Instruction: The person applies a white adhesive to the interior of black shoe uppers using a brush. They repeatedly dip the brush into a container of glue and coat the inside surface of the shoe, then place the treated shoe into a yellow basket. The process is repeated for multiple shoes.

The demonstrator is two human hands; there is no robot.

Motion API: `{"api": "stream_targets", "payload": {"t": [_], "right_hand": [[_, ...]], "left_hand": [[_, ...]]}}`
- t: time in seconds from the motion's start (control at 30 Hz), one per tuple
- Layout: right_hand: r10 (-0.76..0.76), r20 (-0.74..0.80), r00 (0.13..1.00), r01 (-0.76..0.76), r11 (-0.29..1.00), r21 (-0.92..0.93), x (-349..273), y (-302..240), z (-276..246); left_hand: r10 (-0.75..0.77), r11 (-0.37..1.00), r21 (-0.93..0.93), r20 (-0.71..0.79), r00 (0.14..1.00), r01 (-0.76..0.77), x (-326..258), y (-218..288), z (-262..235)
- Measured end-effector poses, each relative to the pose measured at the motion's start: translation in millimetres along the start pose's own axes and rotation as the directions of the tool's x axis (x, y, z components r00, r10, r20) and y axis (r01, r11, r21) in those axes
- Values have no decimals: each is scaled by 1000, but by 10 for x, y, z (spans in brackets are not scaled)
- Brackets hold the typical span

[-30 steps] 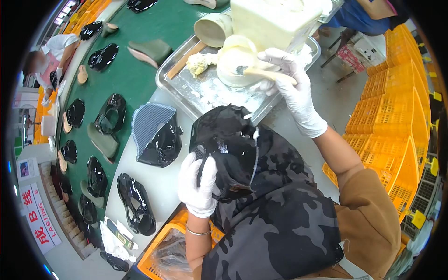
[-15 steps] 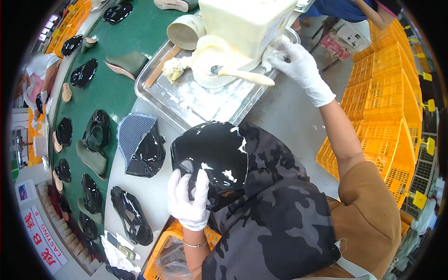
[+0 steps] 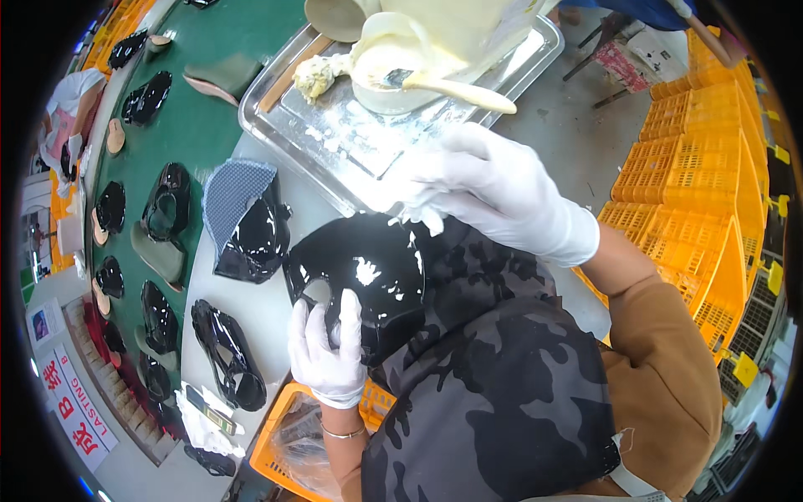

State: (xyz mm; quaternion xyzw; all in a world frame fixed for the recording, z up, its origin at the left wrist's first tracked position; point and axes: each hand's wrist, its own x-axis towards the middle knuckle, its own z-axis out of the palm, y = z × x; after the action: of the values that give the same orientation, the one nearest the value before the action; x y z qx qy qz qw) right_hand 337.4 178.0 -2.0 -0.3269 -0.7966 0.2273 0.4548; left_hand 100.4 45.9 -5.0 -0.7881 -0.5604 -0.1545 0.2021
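Observation:
My left hand point(image 3: 326, 356), in a white glove, grips a glossy black shoe upper point(image 3: 368, 243) at its near edge. Fingers curl over the edge beside a round opening, and the thumb lies on top. White specks dot the upper's surface. Above its far edge, my gloved right hand point(image 3: 514, 197) is closed on a crumpled white wad point(image 3: 422, 213), perhaps tissue or cloth. Beyond lies a metal tray point(image 3: 288, 163) holding a whitish pot point(image 3: 385, 100) of cream-coloured paste. A brush with a pale handle point(image 3: 468, 94) rests across the pot.
Another upper with blue checked lining point(image 3: 238, 197) and a black upper point(image 3: 230, 356) lie on the table's left. A green conveyor point(image 3: 213, 125) carries several uppers and lasts. Stacked orange crates point(image 3: 694, 176) stand right; an orange basket point(image 3: 272, 443) sits below my left arm.
My right hand has come from beside the large whitish container down toward the upper, with the white wad in it. My left hand and the upper have shifted slightly left. The whole view has shifted a little.

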Motion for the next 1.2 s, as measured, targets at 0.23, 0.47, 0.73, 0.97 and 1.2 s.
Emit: {"api": "stream_targets", "payload": {"t": [0.23, 0.47, 0.73, 0.97, 1.2], "right_hand": [[-143, 335, 931, 231, 943, -240, 91, -40, 312], [-83, 486, 870, 306, 864, -399, 52, -108, 187], [-32, 455, 890, 210, 914, -347, 31, -93, -236], [15, -435, 900, -31, 999, -29, 27, -185, -588], [244, -539, 806, -230, 969, 94, 2, 1101, -797]], "left_hand": [[-14, 1000, 28, 16, 1000, 13, 18, 26, 24], [-45, 999, 18, 53, 998, 44, 19, 46, 13], [-112, 984, -143, -30, 993, 107, -24, -11, -40], [-695, 254, -823, 210, 688, 508, -103, -103, -314], [-896, 30, -984, 52, 440, 176, -667, -972, -166]]}}
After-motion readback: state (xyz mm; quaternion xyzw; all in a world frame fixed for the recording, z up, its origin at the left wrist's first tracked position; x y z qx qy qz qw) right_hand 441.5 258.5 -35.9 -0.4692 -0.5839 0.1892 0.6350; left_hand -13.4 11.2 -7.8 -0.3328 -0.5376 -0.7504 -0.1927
